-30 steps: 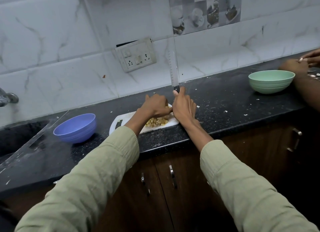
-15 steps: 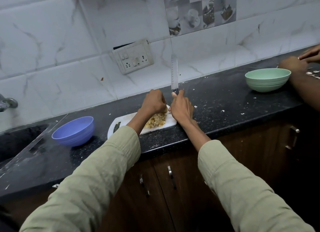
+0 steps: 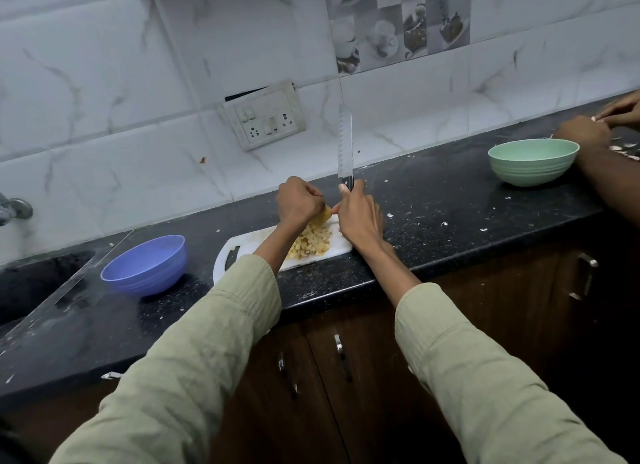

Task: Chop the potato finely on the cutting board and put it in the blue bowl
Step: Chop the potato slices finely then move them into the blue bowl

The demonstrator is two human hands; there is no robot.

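Both hands unmoved: left hand (image 3: 300, 200) still pinches potato piece (image 3: 325, 215), right hand (image 3: 358, 218) keeps knife (image 3: 345, 145) upright

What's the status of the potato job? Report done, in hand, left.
Done: a pile of diced potato lies on the cutting board.
In hand: the left hand holds an uncut piece over the board; the right hand grips the knife, blade pointing up.
Left: chop that piece, then move everything to the blue bowl, where no potato shows yet.
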